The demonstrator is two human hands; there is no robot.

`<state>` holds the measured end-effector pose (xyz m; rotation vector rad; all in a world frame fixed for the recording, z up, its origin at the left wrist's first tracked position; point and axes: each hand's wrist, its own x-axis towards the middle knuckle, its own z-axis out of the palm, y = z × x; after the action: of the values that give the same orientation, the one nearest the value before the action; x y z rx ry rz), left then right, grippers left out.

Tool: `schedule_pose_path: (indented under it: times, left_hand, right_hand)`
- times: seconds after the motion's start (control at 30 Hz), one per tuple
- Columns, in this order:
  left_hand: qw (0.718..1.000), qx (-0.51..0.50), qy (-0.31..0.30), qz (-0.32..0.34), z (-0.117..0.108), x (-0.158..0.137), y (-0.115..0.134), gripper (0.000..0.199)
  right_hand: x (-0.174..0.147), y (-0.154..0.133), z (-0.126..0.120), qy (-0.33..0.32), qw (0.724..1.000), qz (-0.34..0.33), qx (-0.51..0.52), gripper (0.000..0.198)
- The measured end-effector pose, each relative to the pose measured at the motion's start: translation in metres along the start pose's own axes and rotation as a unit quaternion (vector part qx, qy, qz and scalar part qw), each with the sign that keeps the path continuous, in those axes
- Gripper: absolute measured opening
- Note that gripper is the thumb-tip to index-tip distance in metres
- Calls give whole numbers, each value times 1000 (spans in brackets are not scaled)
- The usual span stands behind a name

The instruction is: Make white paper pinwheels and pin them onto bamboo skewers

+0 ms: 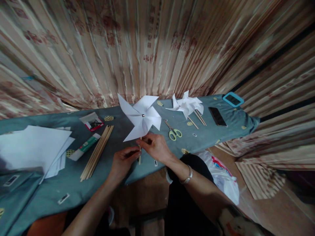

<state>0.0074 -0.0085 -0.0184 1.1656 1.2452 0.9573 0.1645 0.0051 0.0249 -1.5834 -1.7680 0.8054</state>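
A white paper pinwheel (145,114) with a silver pin at its centre stands upright in front of me. Its thin wooden stick (140,159) runs down between my hands. My left hand (126,159) pinches the stick lower down, and my right hand (156,146) grips it just beneath the paper blades. Right of the pinwheel lies a pair of scissors (173,131) with green handles. Farther right, finished-looking white pinwheels (188,104) rest on the cloth with their sticks toward me.
On the left are white paper sheets (31,144), a green-and-white box (86,146), a bundle of wooden sticks (97,154) and a small red box (91,122) of dark pins. A phone (217,116) and a blue-framed device (233,99) lie right. Curtains (123,49) hang behind the cloth-covered table (192,139).
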Motion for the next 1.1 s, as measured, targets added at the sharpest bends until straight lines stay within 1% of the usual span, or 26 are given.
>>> schedule_pose_path:
  times: [0.17, 0.4, 0.6, 0.77, 0.87, 0.97, 1.1]
  left_hand:
    - [1000, 24, -14, 11, 4, -1, 2, 23]
    - [998, 44, -31, 18, 6, -4, 7, 19]
    - [998, 54, -26, 22, 8, -5, 4, 22]
    - [998, 53, -25, 24, 6, -5, 4, 22]
    - [999, 38, -18, 13, 4, -5, 5, 22]
    - [999, 42, -23, 3, 5, -5, 7, 20]
    - [998, 50, -30, 12, 9, -7, 7, 16]
  right_hand:
    - [-1, 3, -1, -12, 1000, 3, 7, 20]
    - [-4, 9, -5, -3, 1000, -3, 18, 21]
    - [-9, 7, -3, -18, 1000, 2, 16, 23]
    - [-10, 4, -10, -24, 999, -11, 34, 18]
    - [-8, 8, -15, -13, 998, -13, 63, 21]
    - [-6, 15, -16, -2, 991, -8, 135, 25]
    - [-6, 18, -10, -22, 973, -1, 232, 27]
